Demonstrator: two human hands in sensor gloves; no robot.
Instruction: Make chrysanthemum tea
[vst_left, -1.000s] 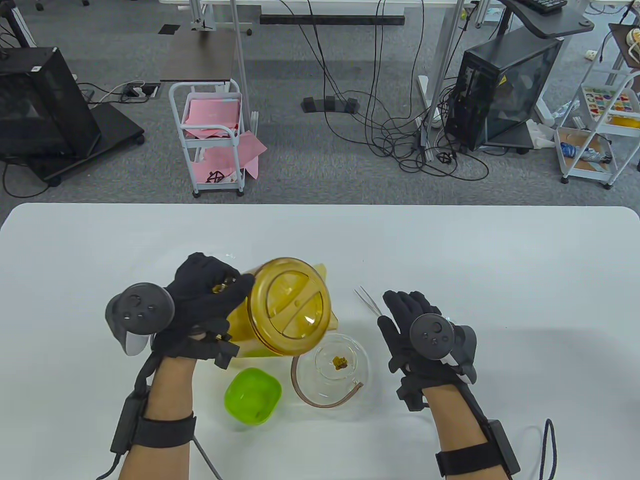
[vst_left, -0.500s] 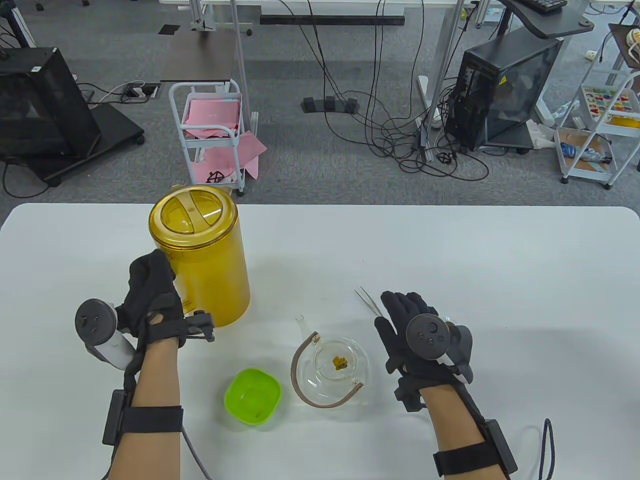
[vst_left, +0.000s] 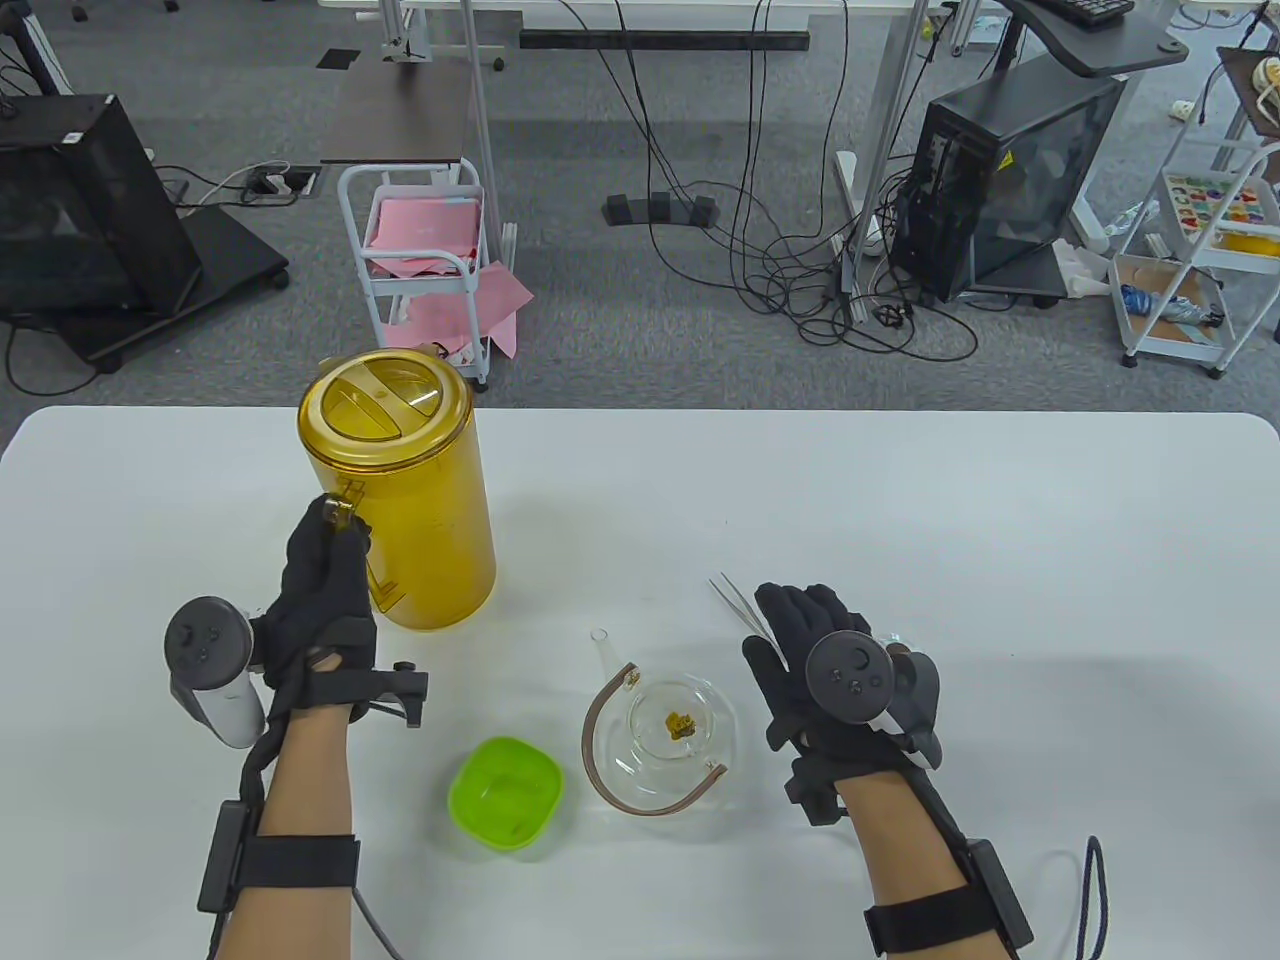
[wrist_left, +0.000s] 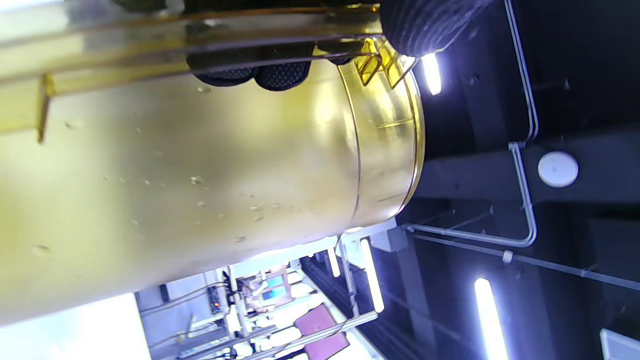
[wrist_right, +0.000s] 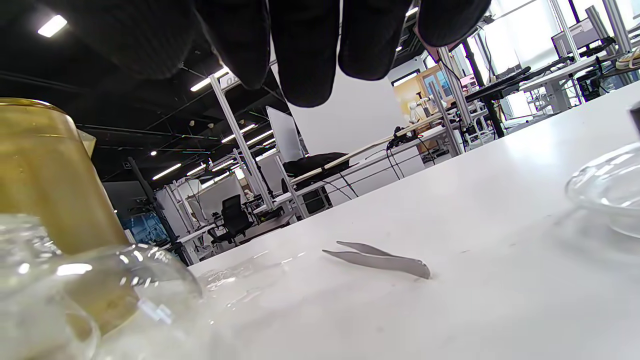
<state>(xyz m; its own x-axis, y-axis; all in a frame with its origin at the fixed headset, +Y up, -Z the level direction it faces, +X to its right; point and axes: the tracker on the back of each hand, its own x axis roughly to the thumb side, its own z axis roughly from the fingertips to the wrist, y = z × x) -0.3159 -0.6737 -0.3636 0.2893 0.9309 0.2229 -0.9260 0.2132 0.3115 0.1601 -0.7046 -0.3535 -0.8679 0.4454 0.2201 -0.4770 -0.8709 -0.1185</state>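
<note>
The yellow pitcher (vst_left: 410, 500) stands upright with its lid on at the table's back left. My left hand (vst_left: 325, 560) grips its handle; in the left wrist view my fingers (wrist_left: 280, 75) curl round the handle against the pitcher (wrist_left: 200, 175) wall. The glass teapot (vst_left: 665, 735), lidless, holds a chrysanthemum (vst_left: 682, 722) at its middle. My right hand (vst_left: 800, 625) hovers with straight fingers to the teapot's right, just beside the metal tweezers (vst_left: 738, 603), and holds nothing. In the right wrist view the tweezers (wrist_right: 380, 261) lie flat on the table below my fingers (wrist_right: 305, 60).
A green bowl (vst_left: 505, 793) sits at the front, left of the teapot. A clear glass piece (wrist_right: 607, 192) lies on the table at the right of the right wrist view. The white table (vst_left: 1000, 520) has open room at the back and right.
The pitcher was tipped over the teapot one second ago; my left hand has since swung it back and left and stood it upright. My right hand has hardly moved.
</note>
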